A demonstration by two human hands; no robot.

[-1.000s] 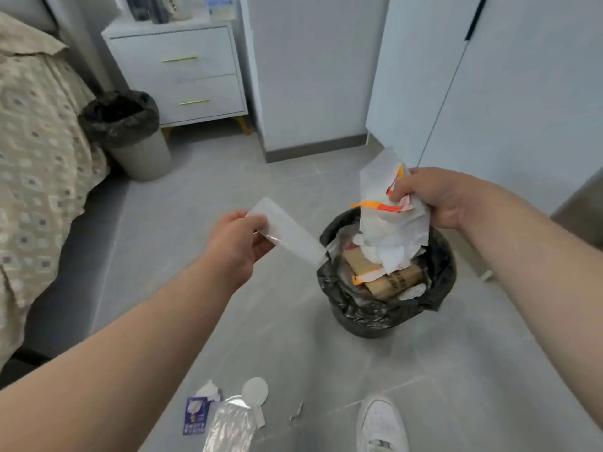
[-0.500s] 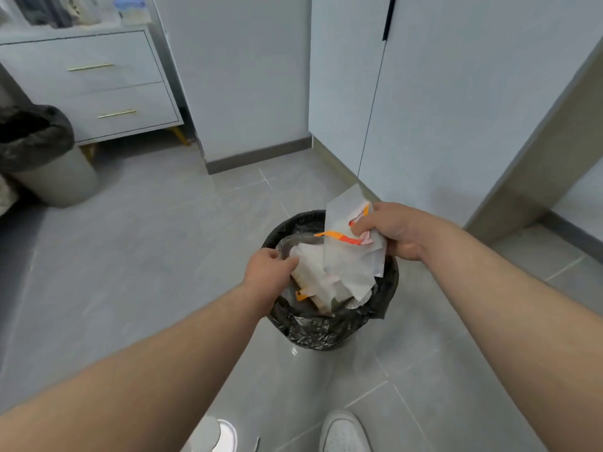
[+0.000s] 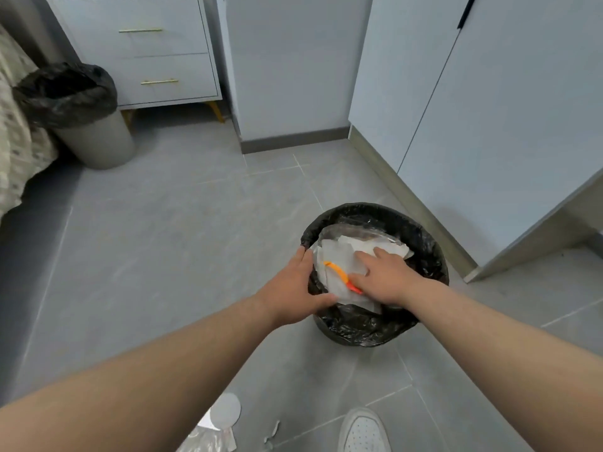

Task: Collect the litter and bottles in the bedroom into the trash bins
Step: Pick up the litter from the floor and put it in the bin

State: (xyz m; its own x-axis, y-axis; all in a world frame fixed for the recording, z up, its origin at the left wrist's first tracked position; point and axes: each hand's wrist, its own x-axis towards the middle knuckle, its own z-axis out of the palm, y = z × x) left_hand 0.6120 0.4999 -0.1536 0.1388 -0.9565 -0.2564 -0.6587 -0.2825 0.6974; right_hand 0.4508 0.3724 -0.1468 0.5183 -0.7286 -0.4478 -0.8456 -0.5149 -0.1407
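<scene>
Presently on grey tile floor (image 3: 156, 243), beside white wardrobe (image 3: 489, 119): black-lined trash bin (image 3: 368, 331) full of paper litter (image 3: 339, 256) with orange strip (image 3: 341, 275). Flat right hand (image 3: 383, 278), fingers spread, pressing litter down inside bin. Straight-fingered left hand (image 3: 292, 290) laid on bin rim, gripping nothing. Second lined bin (image 3: 94, 141) by nightstand (image 3: 146, 57) and bed (image 3: 16, 141). Round disc (image 3: 225, 410), clear wrapper (image 3: 208, 441) lying on floor near shoe (image 3: 363, 430).

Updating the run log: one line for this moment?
right hand: pressing white wrappers into near bin | left hand: resting on its rim | floor litter: uncollected
</scene>
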